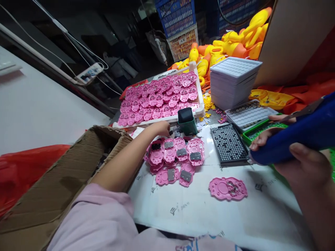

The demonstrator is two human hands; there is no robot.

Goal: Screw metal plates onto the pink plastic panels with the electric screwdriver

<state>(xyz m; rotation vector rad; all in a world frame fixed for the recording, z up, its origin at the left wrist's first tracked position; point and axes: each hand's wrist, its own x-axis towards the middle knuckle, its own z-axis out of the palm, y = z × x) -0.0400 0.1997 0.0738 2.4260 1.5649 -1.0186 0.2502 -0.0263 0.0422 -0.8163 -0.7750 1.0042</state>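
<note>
Left of the green box [191,129], I cannot tell if the left hand [163,128] pinches anything; right of it, the right hand [311,164] clasps a blue tool [288,137]. Nearer than the box, one pink shell [221,189] lies fittings up, presumably for easy reach.

Beyond the far edge of the desk [199,212] the room is dark, a blue crate [178,19] stacked on a white crate [183,42]; a brown panel [295,42] rises past the far right corner, and leftward a broad white surface [39,104] catches light
</note>
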